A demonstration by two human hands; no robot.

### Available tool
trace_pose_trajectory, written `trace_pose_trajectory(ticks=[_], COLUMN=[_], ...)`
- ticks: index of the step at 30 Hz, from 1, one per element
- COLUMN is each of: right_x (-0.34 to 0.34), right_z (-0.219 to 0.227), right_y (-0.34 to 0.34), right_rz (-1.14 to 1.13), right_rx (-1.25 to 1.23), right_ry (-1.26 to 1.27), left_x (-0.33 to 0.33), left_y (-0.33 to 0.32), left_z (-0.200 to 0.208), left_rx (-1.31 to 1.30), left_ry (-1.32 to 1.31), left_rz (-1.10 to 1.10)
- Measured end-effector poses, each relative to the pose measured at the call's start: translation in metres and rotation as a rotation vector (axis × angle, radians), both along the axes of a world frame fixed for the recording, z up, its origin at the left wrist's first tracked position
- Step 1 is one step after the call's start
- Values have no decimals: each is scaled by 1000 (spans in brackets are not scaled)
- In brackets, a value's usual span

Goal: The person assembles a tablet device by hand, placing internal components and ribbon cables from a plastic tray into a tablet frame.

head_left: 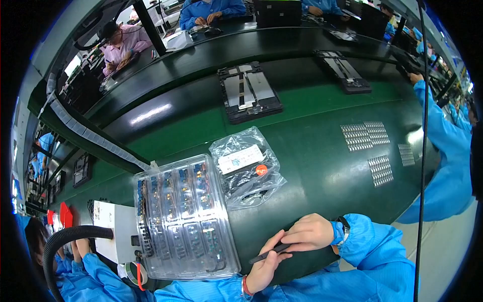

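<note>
My left hand point(263, 268), with a red band at its wrist, is closed on a slim black strip-shaped piece point(259, 257), held above the near edge of the bench. The fingers of my right hand point(310, 233) close on the other end of that piece, just right of the left hand. A watch sits on the right wrist. What exactly the piece is, I cannot make out. Left of my hands lies a clear plastic tray point(229, 246) with rows of small blue and gold parts. Beyond it is a clear bag point(250, 196) with a white label, an orange sticker and dark contents.
Sheets of small silvery parts point(357, 137) lie on the green bench point(312, 166) to the right. Opened tablet-like devices point(249, 90) rest farther back. A white box point(114, 221) with a black hose point(75, 233) stands left. A co-worker's blue sleeve point(432, 121) reaches in at right.
</note>
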State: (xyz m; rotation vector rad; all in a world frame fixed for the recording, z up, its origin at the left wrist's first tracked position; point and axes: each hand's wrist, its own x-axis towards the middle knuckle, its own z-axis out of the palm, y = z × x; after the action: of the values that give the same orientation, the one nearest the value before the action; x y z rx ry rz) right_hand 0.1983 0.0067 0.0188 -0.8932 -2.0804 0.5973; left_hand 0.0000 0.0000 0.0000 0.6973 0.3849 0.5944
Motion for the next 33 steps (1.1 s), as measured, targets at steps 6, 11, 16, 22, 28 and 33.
trace_pose_trajectory(ticks=[6, 11, 16, 22, 28, 33], right_x=[2, -4, -5, -16, 38, 205], right_z=[7, 8, 8, 17, 40, 58], right_y=[-1, -2, -4, -9, 36, 124], right_rz=[45, -22, -16, -15, -558, -864], right_rx=[40, 23, 142, 291, 13, -555], right_ry=[-53, 0, -89, -370, 313, 1646], left_x=[0, -2, -4, -3, -3, 6], left_y=[1, 0, -3, -5, -1, 1], left_z=[13, 6, 6, 12, 19, 23], left_rx=[47, 9, 56, 229, 259, 261], left_ry=[8, -9, 32, 164, 127, 137], left_rz=[31, 8, 4, -71, -78, -138])
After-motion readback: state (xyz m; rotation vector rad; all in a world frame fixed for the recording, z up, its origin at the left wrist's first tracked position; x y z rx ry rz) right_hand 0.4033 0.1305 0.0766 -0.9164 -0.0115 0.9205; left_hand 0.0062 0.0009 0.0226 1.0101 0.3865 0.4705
